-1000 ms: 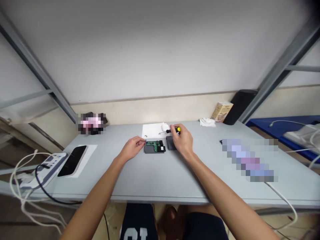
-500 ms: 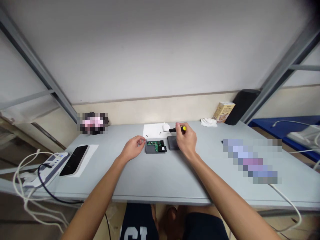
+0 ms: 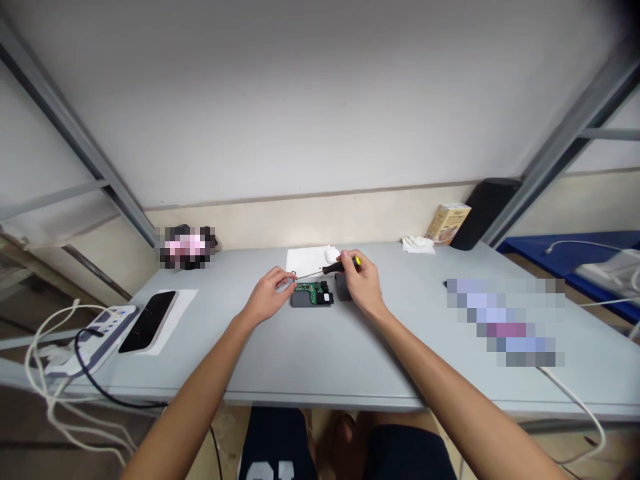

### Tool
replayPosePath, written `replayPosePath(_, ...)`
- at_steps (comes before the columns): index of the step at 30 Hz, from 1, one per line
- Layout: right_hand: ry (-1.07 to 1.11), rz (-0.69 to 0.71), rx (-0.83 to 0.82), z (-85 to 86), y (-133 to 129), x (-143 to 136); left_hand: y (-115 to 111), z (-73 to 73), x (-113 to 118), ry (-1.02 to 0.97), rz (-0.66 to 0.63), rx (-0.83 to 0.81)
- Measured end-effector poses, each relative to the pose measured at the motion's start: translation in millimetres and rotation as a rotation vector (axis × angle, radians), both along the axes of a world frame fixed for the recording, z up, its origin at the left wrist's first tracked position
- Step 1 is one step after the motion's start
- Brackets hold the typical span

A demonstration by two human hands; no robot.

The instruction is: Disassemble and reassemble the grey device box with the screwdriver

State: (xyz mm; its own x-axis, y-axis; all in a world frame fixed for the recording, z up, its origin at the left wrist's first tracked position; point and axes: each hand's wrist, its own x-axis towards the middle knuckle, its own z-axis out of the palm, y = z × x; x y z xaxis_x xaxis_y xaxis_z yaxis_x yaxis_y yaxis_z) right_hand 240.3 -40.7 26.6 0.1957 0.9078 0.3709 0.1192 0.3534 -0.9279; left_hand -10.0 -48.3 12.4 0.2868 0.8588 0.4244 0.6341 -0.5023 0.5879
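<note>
My right hand (image 3: 364, 283) grips a screwdriver (image 3: 334, 267) with a black and yellow handle, its thin shaft pointing left. The tip reaches the fingertips of my left hand (image 3: 271, 294), which are pinched together at the far left corner of a dark grey case holding a green circuit board (image 3: 313, 291). Whatever lies between those left fingers is too small to make out. Just right of the board, a dark grey flat piece (image 3: 343, 288) is partly hidden by my right hand. Behind them a white sheet of paper (image 3: 305, 257) bears small dark bits and a rounded white object (image 3: 331, 255).
A phone (image 3: 149, 321) and a white power strip (image 3: 95, 340) with cables are on the left. At the back right stand a carton (image 3: 448, 223), a crumpled tissue (image 3: 418, 245) and a black speaker-like object (image 3: 485, 213). A blurred-out item (image 3: 500, 323) lies at right.
My right hand has moved left and slightly down with the screwdriver, bringing its tip from above the paper to my left fingertips. The left hand has shifted slightly right.
</note>
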Motion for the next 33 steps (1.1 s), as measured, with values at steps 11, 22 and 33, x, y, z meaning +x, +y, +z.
replayPosePath(11,-0.032,0.025,0.006,0.9,-3.2,-0.7,-1.3,0.2,2.5,-0.041,-0.012,0.077)
replayPosePath(22,-0.052,0.02,0.001,2.5,-4.2,-0.9,-7.3,9.2,5.3,0.036,0.006,0.122)
replayPosePath(33,-0.059,0.004,0.026,6.3,-7.0,-0.1,-5.5,6.6,3.3,0.018,0.015,0.124)
